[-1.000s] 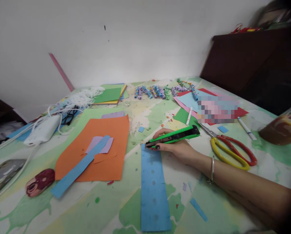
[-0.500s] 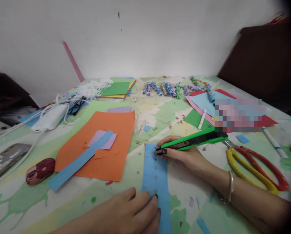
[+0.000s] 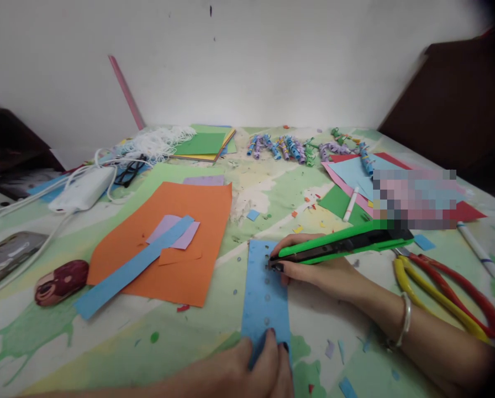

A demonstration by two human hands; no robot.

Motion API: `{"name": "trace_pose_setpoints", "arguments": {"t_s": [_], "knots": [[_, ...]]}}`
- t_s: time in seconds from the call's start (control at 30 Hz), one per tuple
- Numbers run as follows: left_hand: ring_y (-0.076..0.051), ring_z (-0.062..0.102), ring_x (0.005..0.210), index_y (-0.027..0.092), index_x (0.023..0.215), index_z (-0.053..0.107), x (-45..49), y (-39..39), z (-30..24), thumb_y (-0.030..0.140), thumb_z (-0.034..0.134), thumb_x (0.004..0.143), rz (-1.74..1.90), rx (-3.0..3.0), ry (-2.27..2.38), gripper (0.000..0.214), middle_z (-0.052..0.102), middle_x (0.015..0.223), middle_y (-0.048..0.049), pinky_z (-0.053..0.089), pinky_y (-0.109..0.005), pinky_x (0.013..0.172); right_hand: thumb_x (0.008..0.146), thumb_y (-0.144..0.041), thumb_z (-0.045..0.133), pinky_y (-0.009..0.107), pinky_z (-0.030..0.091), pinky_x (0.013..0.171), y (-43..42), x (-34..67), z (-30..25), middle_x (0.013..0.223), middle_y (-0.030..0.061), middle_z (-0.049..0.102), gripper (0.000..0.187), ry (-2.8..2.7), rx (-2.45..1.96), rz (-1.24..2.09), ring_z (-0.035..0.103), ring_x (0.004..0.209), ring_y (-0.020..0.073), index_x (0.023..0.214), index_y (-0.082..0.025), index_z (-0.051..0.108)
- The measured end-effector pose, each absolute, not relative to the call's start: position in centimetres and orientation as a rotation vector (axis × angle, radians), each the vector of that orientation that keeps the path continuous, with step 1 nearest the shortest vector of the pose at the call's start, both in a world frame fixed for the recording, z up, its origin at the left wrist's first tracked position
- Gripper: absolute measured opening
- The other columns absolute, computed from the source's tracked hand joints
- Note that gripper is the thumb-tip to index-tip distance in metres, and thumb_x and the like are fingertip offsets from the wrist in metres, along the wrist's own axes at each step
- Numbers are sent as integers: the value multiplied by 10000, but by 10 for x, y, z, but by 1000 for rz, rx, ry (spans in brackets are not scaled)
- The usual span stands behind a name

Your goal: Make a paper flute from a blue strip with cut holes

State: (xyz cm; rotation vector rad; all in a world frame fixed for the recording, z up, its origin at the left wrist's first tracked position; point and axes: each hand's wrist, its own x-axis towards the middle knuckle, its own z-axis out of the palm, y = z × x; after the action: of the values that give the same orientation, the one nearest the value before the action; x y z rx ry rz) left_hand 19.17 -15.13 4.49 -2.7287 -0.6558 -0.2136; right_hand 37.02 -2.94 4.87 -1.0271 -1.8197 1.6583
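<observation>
A long blue paper strip (image 3: 256, 309) lies lengthwise in front of me, with a line of small round holes or marks down its middle. My left hand (image 3: 259, 367) presses on its near part with bent fingers; the strip's near end is hidden under it. Pinched in my right hand (image 3: 326, 276) is a green-and-black utility knife (image 3: 347, 243), held low over the strip. Its tip is at the upper marks, though whether the blade cuts into the paper I cannot tell. The knife's back end points to the right.
Orange paper (image 3: 189, 210) with another blue strip (image 3: 135, 260) lies left. Red-and-yellow scissors (image 3: 450, 298) sit beside my right forearm. Further off are rolled paper pieces (image 3: 291, 148), white string (image 3: 160, 143) and coloured sheets (image 3: 201, 143). A phone (image 3: 11, 257) and white charger (image 3: 82, 190) lie far left.
My left hand has shifted right and its fingers now lie more squarely across the strip. The knife tip has moved slightly down along the marks. The whole view has shifted a little.
</observation>
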Motion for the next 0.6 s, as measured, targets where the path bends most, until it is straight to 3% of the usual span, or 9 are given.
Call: {"name": "trace_pose_setpoints", "arguments": {"t_s": [0.23, 0.4, 0.6], "knots": [[-184, 629, 947, 271, 1097, 585, 194, -151, 49, 230, 506, 875, -308, -2786, -754, 240, 674, 1082, 25, 481, -296, 614, 744, -149, 598, 191, 452, 502, -32, 367, 49, 593, -14, 633, 88, -1972, -941, 1587, 590, 543, 110, 827, -172, 613], [-190, 639, 961, 189, 1061, 612, 194, -150, 51, 153, 473, 874, -278, -2726, -677, 236, 681, 1079, -28, 516, -299, 687, 780, -200, 589, 222, 485, 566, -28, 367, 48, 620, 5, 661, 88, -1987, -940, 1413, 620, 582, 131, 864, -184, 611], [-222, 667, 877, 109, 990, 644, 203, -137, 44, 125, 492, 815, -293, -2620, -577, 232, 711, 985, -97, 527, -292, 602, 768, -188, 592, 212, 471, 539, -17, 365, 49, 609, -3, 647, 119, -1961, -986, 1412, 604, 569, 125, 880, -180, 632]]}}
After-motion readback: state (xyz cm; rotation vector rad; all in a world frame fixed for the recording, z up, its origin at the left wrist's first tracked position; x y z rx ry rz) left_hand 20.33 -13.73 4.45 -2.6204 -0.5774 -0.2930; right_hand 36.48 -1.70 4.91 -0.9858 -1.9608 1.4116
